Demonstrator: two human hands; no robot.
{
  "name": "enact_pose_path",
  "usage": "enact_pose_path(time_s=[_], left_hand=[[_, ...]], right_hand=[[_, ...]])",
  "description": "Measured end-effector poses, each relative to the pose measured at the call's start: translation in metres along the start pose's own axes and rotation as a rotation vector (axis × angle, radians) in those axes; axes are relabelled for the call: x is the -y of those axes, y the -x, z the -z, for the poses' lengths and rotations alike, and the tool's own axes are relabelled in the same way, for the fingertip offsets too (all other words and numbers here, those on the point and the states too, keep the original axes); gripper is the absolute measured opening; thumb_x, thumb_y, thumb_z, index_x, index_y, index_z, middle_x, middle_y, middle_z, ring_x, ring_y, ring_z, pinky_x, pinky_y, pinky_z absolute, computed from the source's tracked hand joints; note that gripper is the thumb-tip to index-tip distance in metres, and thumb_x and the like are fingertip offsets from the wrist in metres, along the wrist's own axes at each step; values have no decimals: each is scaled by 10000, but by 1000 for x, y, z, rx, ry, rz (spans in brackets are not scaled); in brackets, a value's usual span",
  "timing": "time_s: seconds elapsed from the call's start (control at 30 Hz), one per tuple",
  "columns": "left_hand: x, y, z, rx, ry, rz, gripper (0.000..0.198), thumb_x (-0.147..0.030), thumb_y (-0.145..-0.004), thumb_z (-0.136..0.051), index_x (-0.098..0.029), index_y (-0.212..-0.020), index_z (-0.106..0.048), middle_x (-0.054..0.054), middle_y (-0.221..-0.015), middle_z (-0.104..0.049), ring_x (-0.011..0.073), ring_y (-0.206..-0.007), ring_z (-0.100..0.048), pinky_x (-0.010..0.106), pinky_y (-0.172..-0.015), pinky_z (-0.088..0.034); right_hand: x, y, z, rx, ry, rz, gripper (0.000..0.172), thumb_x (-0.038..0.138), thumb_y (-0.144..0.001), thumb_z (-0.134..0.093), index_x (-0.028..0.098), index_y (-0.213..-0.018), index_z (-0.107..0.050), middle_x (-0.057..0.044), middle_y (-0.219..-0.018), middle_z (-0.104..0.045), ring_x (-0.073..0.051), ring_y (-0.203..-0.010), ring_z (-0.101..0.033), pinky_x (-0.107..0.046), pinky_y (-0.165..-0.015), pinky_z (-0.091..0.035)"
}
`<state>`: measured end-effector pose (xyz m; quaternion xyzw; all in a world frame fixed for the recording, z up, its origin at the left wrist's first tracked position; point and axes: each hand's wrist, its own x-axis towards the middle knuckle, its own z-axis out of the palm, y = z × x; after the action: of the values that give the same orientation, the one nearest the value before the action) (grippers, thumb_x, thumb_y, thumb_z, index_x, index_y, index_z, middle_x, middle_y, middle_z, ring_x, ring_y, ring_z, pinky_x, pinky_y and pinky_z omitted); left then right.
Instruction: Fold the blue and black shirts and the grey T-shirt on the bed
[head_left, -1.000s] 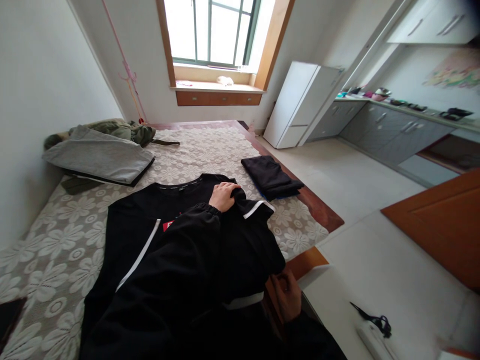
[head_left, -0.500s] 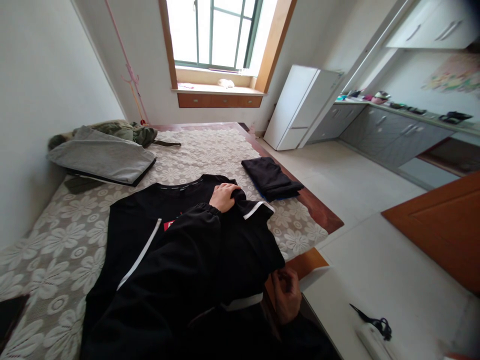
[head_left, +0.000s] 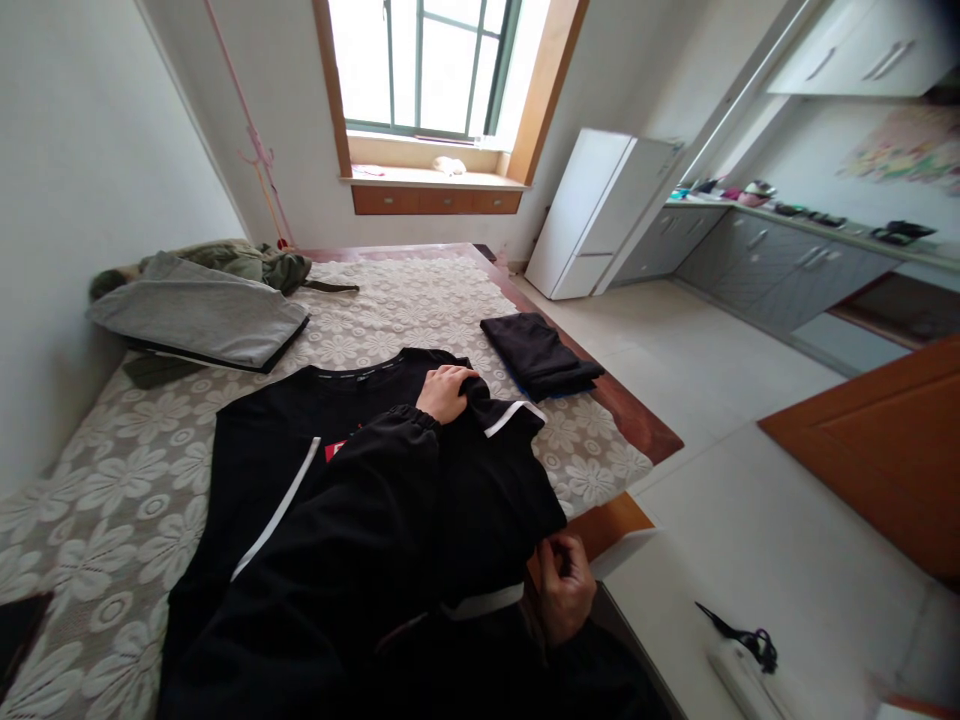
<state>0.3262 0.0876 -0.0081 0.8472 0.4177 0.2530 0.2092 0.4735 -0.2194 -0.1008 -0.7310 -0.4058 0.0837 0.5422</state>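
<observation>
A black T-shirt with white stripes and a red chest patch (head_left: 352,470) lies spread on the bed's floral lace cover (head_left: 112,500). My left hand (head_left: 448,392), in a black sleeve, is closed on the shirt's right shoulder near the collar. Lower down, my right hand (head_left: 564,585) is closed in a pinch on the shirt's lower right hem at the bed's edge.
A folded black garment (head_left: 541,355) lies at the bed's right edge. A grey garment (head_left: 199,315) and an olive one (head_left: 255,262) sit at the back left. A white fridge (head_left: 596,210), kitchen counter (head_left: 787,250) and a white table (head_left: 750,560) with a black cord (head_left: 739,635) are on the right.
My right hand has crept up a little and tightened on the hem. My left hand stays on the shoulder; the view has shifted slightly.
</observation>
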Motion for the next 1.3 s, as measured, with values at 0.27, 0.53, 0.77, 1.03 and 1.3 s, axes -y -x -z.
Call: enact_pose_path(time_s=[0.27, 0.53, 0.77, 1.03, 1.3], left_hand=[[1, -2, -2, -5, -14, 23, 504, -189, -851, -581, -261, -1347, -632, 63, -1457, -610, 273, -1377, -496, 466, -1142, -369], [4, -5, -3, -62, 61, 37, 441, -295, -922, -576, -264, -1358, -627, 44, -1441, -627, 246, -1339, -554, 397, -1137, -408], [6, -7, -4, -92, 123, 48, 425, -296, -911, -610, -268, -1332, -654, 40, -1392, -664, 248, -1299, -593, 372, -1116, -436], [4, -6, -3, -139, 292, 94, 380, -267, -852, -684, -299, -1229, -725, 24, -1316, -707, 246, -1247, -624, 344, -1086, -450], [4, -13, -5, -235, 453, 303, 220, -379, -752, -784, -222, -907, -789, 36, -800, -738, 209, -790, -684, 291, -731, -510]], right_hand=[[-20, -25, 28, 45, 34, 181, 194, 395, -958, -585, 227, -865, -560, -28, -851, -552, -216, -769, -540, -350, -717, -436], [-26, -35, 37, 128, -53, 193, 209, 395, -975, -578, 207, -885, -592, -44, -938, -607, -205, -838, -591, -323, -732, -476], [-29, -40, 35, 119, 24, 186, 214, 420, -950, -646, 207, -972, -649, -53, -940, -679, -217, -842, -652, -341, -784, -532], [-14, -39, 33, 16, 197, 323, 214, 407, -971, -629, 197, -942, -661, -49, -848, -693, -191, -680, -638, -327, -685, -519], [-5, -51, 44, 134, 242, 510, 110, 264, -978, -594, 213, -897, -650, -37, -815, -677, -178, -695, -624, -311, -696, -516]])
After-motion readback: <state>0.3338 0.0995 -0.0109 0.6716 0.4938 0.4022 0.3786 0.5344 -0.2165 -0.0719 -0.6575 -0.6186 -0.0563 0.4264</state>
